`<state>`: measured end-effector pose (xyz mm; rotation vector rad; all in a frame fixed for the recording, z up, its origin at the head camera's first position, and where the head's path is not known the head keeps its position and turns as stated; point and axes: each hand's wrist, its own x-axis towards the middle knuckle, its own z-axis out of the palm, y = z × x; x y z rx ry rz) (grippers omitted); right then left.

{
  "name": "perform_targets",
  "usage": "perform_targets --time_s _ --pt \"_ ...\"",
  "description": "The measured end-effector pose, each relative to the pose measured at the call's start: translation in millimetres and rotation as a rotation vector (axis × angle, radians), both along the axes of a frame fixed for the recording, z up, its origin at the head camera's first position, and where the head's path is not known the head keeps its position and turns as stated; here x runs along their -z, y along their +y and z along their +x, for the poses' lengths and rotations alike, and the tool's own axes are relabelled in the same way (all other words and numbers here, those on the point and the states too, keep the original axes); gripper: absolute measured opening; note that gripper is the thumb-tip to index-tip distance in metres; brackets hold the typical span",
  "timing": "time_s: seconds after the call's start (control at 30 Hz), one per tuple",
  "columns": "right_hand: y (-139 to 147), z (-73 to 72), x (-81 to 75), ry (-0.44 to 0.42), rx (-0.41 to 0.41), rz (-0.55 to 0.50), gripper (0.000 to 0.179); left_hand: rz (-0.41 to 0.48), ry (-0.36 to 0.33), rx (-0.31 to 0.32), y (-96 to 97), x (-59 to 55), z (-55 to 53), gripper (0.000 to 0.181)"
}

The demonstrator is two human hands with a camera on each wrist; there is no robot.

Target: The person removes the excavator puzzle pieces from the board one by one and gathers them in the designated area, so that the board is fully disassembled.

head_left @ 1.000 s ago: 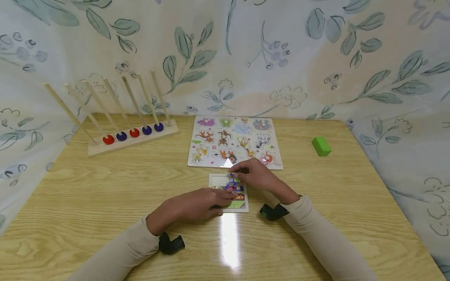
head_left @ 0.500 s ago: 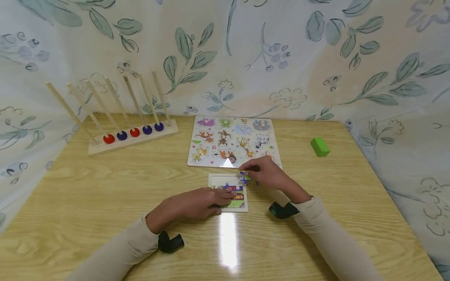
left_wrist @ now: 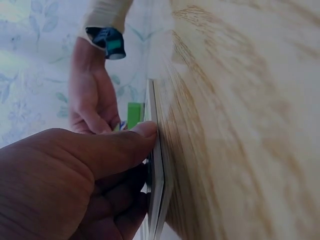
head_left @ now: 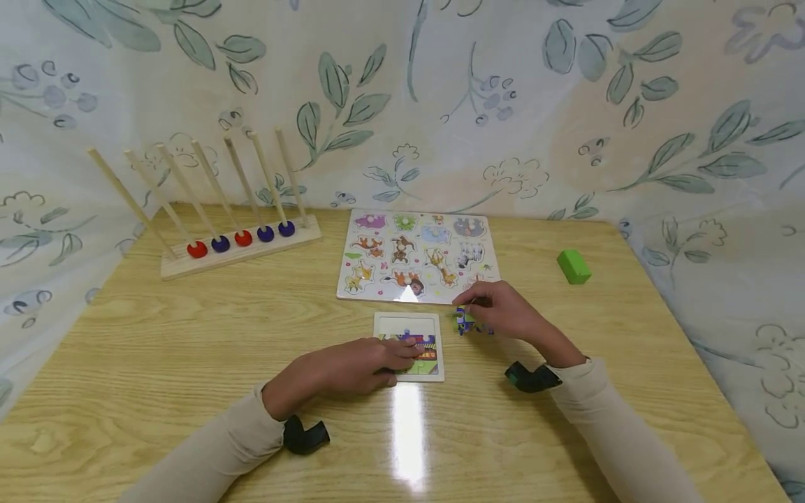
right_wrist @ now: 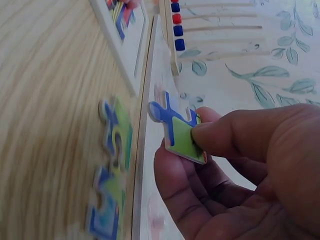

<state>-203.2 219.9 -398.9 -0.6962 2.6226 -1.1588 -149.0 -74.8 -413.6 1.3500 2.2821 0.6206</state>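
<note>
My left hand (head_left: 358, 363) lies over a small jigsaw puzzle tray (head_left: 393, 324), its fingers stretched across the fitted pieces in the lower part. In the left wrist view the thumb rests at the edge of the tray (left_wrist: 158, 167). Right of the tray, my right hand (head_left: 509, 312) pinches a green and blue jigsaw piece (right_wrist: 182, 136) between thumb and fingers, held tilted above the table. Below it in the right wrist view, a blue and green jigsaw piece (right_wrist: 120, 137) and another piece (right_wrist: 107, 207) lie on the wood. The tray's upper part shows bare backing.
Behind the tray lies an animal peg puzzle board (head_left: 418, 255), close to the right hand. A wooden stand with upright rods (head_left: 242, 248) and red and blue beads is at the back left. A green block (head_left: 574, 267) sits at the right, and a patterned cloth (head_left: 402, 105) rises behind the table.
My right hand has moved right, lifting the green and blue jigsaw piece away from the tray to beside it. The left hand has stayed on the tray.
</note>
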Motion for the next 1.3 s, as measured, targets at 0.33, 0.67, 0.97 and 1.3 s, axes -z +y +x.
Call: perform_targets --time_s 0.33,0.67,0.97,1.3 --pt "28.0 3.5 -5.3 0.001 0.067 0.068 0.017 0.001 0.031 0.008 1.1 -2.1 0.8 0.042" --pt "48.6 4.0 -5.5 -0.028 0.029 0.077 0.019 -0.013 0.052 0.003 0.3 -0.7 0.0 0.041" --pt "68.3 5.8 -6.6 -0.062 0.021 0.123 0.019 0.031 0.023 -0.006 3.8 -0.4 2.4 0.04" --pt "72.4 4.5 -2.1 -0.084 0.031 0.139 0.016 0.013 0.028 -0.064 3.4 0.1 6.2 0.037"
